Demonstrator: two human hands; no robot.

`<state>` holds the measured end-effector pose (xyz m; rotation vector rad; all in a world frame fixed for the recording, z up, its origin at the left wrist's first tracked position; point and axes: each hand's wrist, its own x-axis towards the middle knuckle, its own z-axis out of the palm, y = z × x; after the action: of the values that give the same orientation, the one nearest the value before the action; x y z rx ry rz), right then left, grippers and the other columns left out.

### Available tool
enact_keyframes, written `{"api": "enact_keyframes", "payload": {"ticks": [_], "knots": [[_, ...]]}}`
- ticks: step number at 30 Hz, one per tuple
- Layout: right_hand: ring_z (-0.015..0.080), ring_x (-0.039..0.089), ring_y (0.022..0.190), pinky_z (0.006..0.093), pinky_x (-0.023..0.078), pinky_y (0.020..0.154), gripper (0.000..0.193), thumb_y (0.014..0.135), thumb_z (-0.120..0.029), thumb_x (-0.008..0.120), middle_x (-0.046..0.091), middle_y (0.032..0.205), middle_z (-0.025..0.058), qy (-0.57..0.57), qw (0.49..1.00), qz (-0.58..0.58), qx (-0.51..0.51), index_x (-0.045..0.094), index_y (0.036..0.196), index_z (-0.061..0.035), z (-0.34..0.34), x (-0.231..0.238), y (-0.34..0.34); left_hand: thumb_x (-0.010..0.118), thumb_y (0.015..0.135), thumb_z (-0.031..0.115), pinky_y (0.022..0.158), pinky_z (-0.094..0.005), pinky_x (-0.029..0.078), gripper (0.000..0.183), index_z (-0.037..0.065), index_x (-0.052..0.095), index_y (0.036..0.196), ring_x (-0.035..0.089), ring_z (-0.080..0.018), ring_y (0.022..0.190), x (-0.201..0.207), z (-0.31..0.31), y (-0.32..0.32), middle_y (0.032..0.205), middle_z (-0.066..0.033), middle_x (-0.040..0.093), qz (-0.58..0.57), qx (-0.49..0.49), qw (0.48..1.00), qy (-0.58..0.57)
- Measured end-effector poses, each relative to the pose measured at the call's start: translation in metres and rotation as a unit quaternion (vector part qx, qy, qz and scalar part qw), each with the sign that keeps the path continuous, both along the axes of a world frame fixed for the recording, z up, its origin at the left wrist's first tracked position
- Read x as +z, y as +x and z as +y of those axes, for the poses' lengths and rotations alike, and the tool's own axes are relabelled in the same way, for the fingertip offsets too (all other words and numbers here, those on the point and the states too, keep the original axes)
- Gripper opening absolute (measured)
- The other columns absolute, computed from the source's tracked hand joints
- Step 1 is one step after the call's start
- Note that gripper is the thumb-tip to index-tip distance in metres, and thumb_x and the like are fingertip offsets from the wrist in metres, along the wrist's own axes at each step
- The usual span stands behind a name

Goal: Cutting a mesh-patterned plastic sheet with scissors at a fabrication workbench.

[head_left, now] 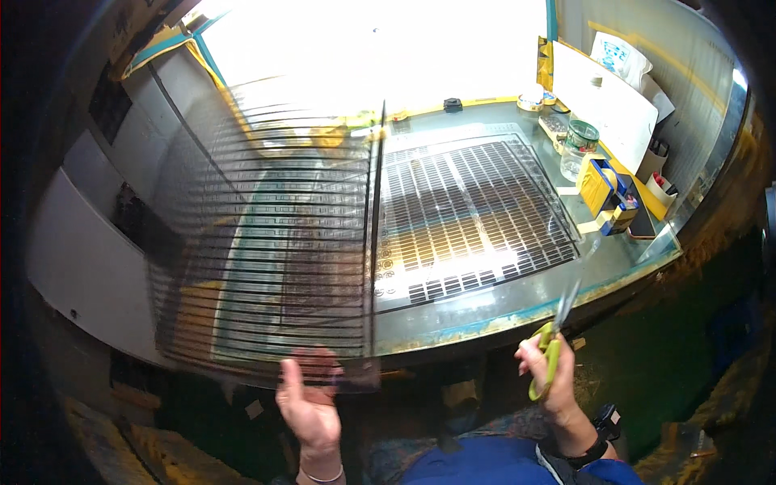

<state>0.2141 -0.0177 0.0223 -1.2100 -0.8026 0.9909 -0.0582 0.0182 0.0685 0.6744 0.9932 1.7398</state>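
While the left hand (309, 402) pinches the bottom edge of a see-through striped sheet (267, 234), the right hand (550, 380) grips green-handled scissors (554, 339).

The sheet stands up tall in front of the left hand, long way up, over the table (501, 311). Scissor blades point up, off to the sheet's right and well apart from it. The sheet's top is lost in window glare.

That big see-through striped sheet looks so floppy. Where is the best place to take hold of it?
Probably at its bottom edge, from below, as the left hand does: the transparent sheet stands raised, wide and thin, so pinching an edge with fingers behind and thumb in front suits it. The right hand holds the green-handled scissors, so it is not free.
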Motion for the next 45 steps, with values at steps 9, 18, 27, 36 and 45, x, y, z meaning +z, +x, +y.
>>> {"api": "enact_keyframes", "payload": {"ticks": [9, 18, 27, 36, 45], "knots": [[0.0039, 0.043, 0.058, 0.0190, 0.037, 0.052, 0.017, 0.083, -0.019, 0.058, 0.049, 0.066, -0.0015, -0.067, 0.979, 0.016, 0.190, 0.049, 0.081, -0.0041, -0.025, -0.027, -0.043, 0.047, 0.088, 0.019, 0.042, -0.0224, 0.049, 0.025, -0.003, 0.056, 0.095, 0.060, -0.0179, 0.053, -0.049, -0.022, 0.042, 0.072, -0.0126, 0.061, 0.003, -0.160, 0.977, -0.141], [0.0041, 0.046, 0.061, 0.0189, 0.039, 0.055, 0.019, 0.084, -0.021, 0.057, 0.053, 0.070, 0.0006, -0.103, 0.967, 0.041, 0.230, 0.050, 0.083, -0.0031, -0.029, -0.025, -0.051, 0.049, 0.086, 0.016, 0.045, -0.0248, 0.050, 0.020, -0.002, 0.059, 0.090, 0.061, -0.0193, 0.054, -0.068, -0.031, 0.040, 0.074, -0.0140, 0.062, -0.038, -0.148, 0.978, -0.140], [0.0046, 0.048, 0.062, 0.0186, 0.041, 0.056, 0.019, 0.084, -0.021, 0.056, 0.055, 0.073, 0.0017, -0.121, 0.965, 0.042, 0.230, 0.049, 0.085, -0.0034, -0.030, -0.022, -0.054, 0.055, 0.080, 0.008, 0.050, -0.0261, 0.050, 0.017, -0.004, 0.058, 0.093, 0.060, -0.0179, 0.062, -0.076, -0.035, 0.054, 0.078, -0.0164, 0.062, -0.083, -0.304, 0.935, -0.163], [0.0100, 0.057, 0.069, 0.0224, 0.049, 0.062, 0.014, 0.081, -0.009, 0.059, 0.060, 0.087, 0.0109, -0.060, 0.977, 0.103, 0.177, 0.047, 0.085, -0.0014, -0.015, -0.004, -0.055, 0.066, 0.074, 0.007, 0.061, -0.0219, 0.048, 0.021, -0.002, 0.060, 0.092, 0.059, -0.0116, 0.070, -0.071, -0.039, 0.043, 0.080, -0.0085, 0.063, 0.154, -0.447, 0.867, -0.160], [0.0138, 0.058, 0.062, 0.0237, 0.049, 0.053, 0.012, 0.078, -0.004, 0.057, 0.055, 0.071, 0.0075, 0.013, 0.997, 0.070, 0.024, 0.046, 0.080, -0.0045, -0.006, 0.006, -0.024, 0.034, 0.090, 0.027, 0.052, -0.0291, 0.052, 0.033, 0.000, 0.051, 0.099, 0.061, -0.0235, 0.066, -0.139, -0.029, -0.065, 0.080, -0.0131, 0.061, 0.010, -0.066, 0.997, -0.048]]}}
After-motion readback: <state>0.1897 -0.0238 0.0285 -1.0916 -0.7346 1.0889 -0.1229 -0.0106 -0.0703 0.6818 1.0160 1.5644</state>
